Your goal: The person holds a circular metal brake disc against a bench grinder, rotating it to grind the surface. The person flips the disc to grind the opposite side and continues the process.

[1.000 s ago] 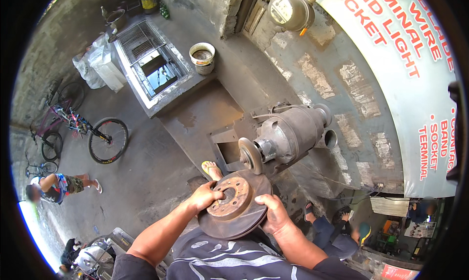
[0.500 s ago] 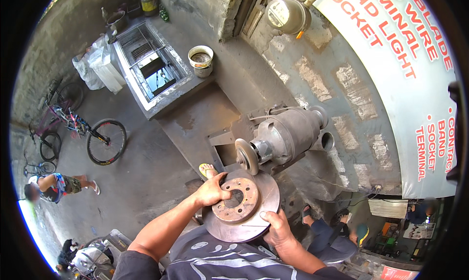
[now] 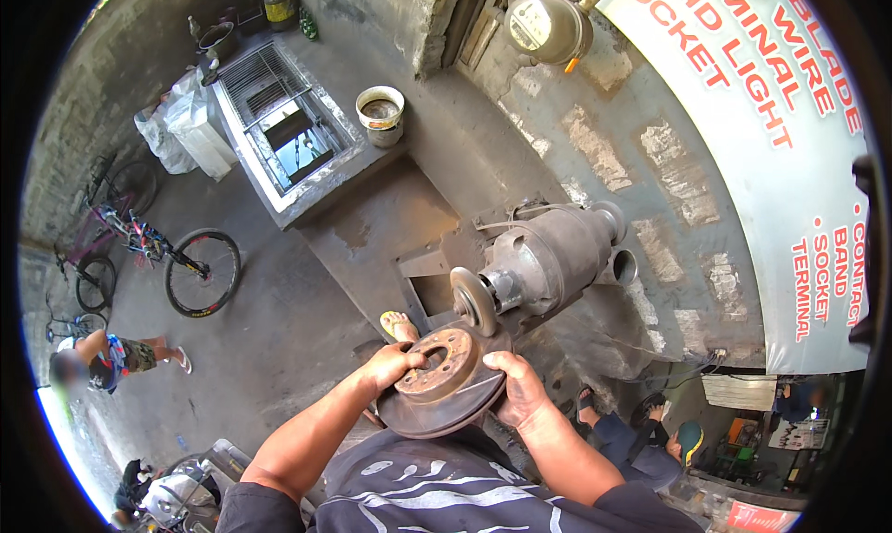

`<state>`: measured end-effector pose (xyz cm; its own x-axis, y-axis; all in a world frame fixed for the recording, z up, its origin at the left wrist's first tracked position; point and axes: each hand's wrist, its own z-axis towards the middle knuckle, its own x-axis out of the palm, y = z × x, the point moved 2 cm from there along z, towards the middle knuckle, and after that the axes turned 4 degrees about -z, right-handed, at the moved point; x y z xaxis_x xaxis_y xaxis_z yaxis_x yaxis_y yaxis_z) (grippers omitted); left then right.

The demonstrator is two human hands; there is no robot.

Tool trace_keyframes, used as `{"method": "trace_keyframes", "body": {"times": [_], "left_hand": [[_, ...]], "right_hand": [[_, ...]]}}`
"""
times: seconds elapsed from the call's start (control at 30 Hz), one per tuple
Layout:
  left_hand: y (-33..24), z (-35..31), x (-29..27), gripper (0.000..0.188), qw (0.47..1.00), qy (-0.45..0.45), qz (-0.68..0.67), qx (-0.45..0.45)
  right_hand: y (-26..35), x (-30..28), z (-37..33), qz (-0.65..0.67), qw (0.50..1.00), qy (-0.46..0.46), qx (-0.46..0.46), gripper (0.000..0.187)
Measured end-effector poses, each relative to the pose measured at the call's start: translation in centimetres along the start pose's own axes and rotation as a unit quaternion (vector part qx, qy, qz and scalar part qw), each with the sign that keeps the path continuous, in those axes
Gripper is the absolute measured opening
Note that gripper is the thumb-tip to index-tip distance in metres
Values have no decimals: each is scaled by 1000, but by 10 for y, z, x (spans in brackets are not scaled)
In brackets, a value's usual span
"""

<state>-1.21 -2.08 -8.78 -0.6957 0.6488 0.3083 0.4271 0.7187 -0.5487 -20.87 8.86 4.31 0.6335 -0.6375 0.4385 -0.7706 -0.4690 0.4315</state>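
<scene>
Between both hands I hold a brake disc, rusty on its raised hub and grey-brown on its flat ring. My left hand grips the hub's left side, its thumb over the centre hole. On the right edge, my right hand has its thumb on top and its fingers underneath, mostly hidden. The disc is tilted, its near rim showing. Just beyond its far edge is the round wheel of a bench grinder; whether disc and wheel touch, I cannot tell.
A white bucket stands on a ledge beside a framed metal grille. Bicycles and a walking person are at the left. Another person sits low at the right. A wall with a large banner rises behind the grinder.
The disc has tipped from facing up to a slant, with its near rim now visible. My right hand has moved up and slightly left with it; my left hand shifted slightly left.
</scene>
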Motion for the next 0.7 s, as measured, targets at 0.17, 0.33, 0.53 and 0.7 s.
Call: {"method": "trace_keyframes", "body": {"times": [0.17, 0.33, 0.53, 0.7], "left_hand": [[-1, -8, -4, 80, 999, -28, 36, 9], [-2, -8, 3, 80, 999, -23, 20, 12], [0, -8, 10, 85, 999, -31, 20, 27], [24, -5, -7, 86, 997, -40, 34, 57]], "right_hand": [[-5, 12, -9, -13, 1000, 6, -1, 45], [0, 1, -4, -9, 1000, 12, 19, 46], [1, -3, -12, -19, 1000, -1, -14, 39], [-25, -5, -18, -18, 999, 43, 9, 46]]}}
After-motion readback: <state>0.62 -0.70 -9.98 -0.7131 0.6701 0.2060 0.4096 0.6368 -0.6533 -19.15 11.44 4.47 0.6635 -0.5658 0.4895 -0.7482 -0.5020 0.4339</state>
